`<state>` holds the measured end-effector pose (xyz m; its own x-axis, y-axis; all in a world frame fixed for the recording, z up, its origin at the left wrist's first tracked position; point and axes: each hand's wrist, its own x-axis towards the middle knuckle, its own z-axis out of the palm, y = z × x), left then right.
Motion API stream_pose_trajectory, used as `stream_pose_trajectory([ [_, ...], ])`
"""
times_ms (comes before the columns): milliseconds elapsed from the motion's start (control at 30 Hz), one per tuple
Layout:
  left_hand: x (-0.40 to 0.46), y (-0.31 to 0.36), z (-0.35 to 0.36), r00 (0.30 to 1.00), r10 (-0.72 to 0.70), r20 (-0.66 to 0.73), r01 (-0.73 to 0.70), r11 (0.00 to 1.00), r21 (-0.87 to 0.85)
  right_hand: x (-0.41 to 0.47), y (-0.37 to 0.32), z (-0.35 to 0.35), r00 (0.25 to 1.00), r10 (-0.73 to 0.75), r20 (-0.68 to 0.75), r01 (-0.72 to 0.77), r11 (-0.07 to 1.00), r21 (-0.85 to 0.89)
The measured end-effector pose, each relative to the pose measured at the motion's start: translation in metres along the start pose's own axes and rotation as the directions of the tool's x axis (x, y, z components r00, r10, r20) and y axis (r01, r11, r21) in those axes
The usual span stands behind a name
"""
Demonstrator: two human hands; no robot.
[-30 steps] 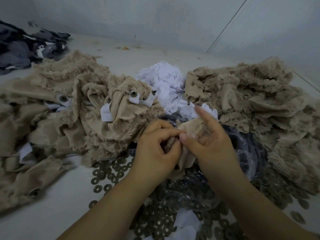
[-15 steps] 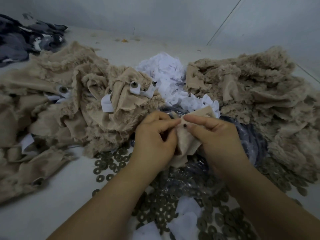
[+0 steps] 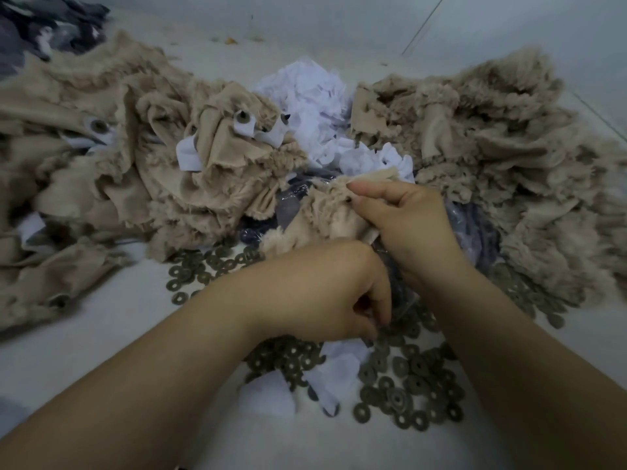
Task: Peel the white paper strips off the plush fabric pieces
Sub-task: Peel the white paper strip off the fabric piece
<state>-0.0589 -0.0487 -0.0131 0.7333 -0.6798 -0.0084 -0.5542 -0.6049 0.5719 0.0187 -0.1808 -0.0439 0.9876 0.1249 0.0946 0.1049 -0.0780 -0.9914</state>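
My right hand (image 3: 407,225) grips a small beige plush piece (image 3: 325,215) at its top edge, thumb and fingers pinching the fabric. No white strip shows on the visible side of that piece. My left hand (image 3: 325,290) is lower and off the fabric, fingers curled down with the tips among the metal washers (image 3: 407,385); whether they pinch one is hidden. A pile of plush pieces (image 3: 101,164) on the left carries white paper strips (image 3: 188,154) and eye studs.
A second plush pile (image 3: 492,147) lies on the right. Crumpled white paper (image 3: 312,96) is heaped at the back centre, with more scraps (image 3: 339,361) near me. A clear plastic bag (image 3: 475,232) sits under my right hand. Dark cloth (image 3: 40,32) lies far left.
My left hand has let go of the plush piece and dropped down to the washers. My right hand keeps the piece alone and has turned its furry side towards me.
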Motion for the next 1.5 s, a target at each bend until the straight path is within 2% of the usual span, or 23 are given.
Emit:
stream_pose_trajectory([
  [133, 0.001, -0.001, 0.013, 0.998, 0.041, 0.054, -0.049, 0.987, 0.152, 0.0, 0.002, 0.002, 1.0, -0.002, 0.012, 0.002, 1.0, -0.006],
  [367, 0.004, 0.001, 0.032, 0.989, 0.145, -0.028, -0.119, 0.896, 0.427, -0.003, 0.003, 0.004, 1.0, -0.01, 0.028, 0.012, 0.998, -0.064],
  [467, 0.004, 0.0, 0.043, 0.982, 0.173, -0.069, -0.121, 0.875, 0.469, -0.004, 0.001, 0.003, 0.999, 0.0, 0.037, 0.002, 0.998, -0.061],
  [533, 0.003, -0.001, 0.042, 0.975, 0.195, -0.107, -0.138, 0.906, 0.399, -0.004, 0.001, 0.002, 0.999, -0.007, 0.038, 0.01, 0.997, -0.078],
  [600, 0.001, -0.001, 0.033, 0.959, 0.158, -0.235, -0.124, 0.981, 0.152, -0.004, -0.002, 0.001, 1.0, -0.015, 0.022, 0.017, 0.997, -0.08],
  [633, 0.0, -0.001, 0.027, 0.939, 0.083, -0.335, -0.087, 0.996, 0.003, -0.003, -0.003, 0.0, 1.0, -0.012, 0.017, 0.014, 0.998, -0.062],
  [667, 0.001, -0.003, 0.02, 0.897, -0.029, -0.44, -0.029, 0.992, -0.124, -0.003, -0.004, 0.0, 1.0, 0.002, 0.019, -0.001, 0.999, -0.032],
  [733, 0.007, -0.008, 0.008, 0.757, -0.288, -0.587, 0.083, 0.933, -0.351, -0.004, -0.006, 0.001, 0.998, 0.05, 0.034, -0.051, 0.998, 0.035],
  [800, 0.015, -0.02, -0.003, 0.603, -0.482, -0.636, 0.127, 0.845, -0.52, -0.005, -0.004, 0.001, 1.0, 0.013, 0.021, -0.013, 1.0, -0.004],
  [833, 0.019, -0.025, -0.006, 0.55, -0.54, -0.637, 0.149, 0.814, -0.562, -0.005, -0.004, 0.002, 1.0, -0.019, 0.013, 0.019, 0.999, -0.04],
  [900, 0.023, -0.031, -0.006, 0.495, -0.582, -0.646, 0.17, 0.794, -0.584, -0.006, -0.002, 0.003, 0.999, -0.046, -0.007, 0.045, 0.996, -0.078],
  [1000, 0.024, -0.033, 0.004, 0.464, -0.565, -0.683, 0.18, 0.815, -0.551, -0.007, 0.0, 0.006, 0.998, -0.055, -0.028, 0.052, 0.994, -0.095],
  [1100, 0.02, -0.035, 0.008, 0.432, -0.603, -0.671, 0.044, 0.757, -0.652, -0.007, 0.002, 0.008, 0.997, -0.064, -0.054, 0.058, 0.994, -0.096],
  [1200, 0.016, -0.035, 0.007, 0.48, -0.628, -0.613, -0.079, 0.665, -0.742, -0.007, 0.002, 0.008, 0.996, -0.06, -0.059, 0.054, 0.994, -0.094],
  [1267, 0.016, -0.034, 0.009, 0.493, -0.622, -0.609, -0.061, 0.673, -0.737, -0.009, 0.002, 0.009, 0.997, -0.051, -0.063, 0.045, 0.995, -0.087],
  [1400, 0.017, -0.038, 0.014, 0.426, -0.603, -0.674, -0.02, 0.739, -0.674, -0.013, 0.003, 0.012, 0.997, -0.045, -0.066, 0.04, 0.996, -0.075],
  [1500, 0.017, -0.04, 0.015, 0.426, -0.591, -0.685, -0.027, 0.748, -0.663, -0.013, 0.002, 0.013, 0.997, -0.036, -0.074, 0.03, 0.997, -0.071],
])
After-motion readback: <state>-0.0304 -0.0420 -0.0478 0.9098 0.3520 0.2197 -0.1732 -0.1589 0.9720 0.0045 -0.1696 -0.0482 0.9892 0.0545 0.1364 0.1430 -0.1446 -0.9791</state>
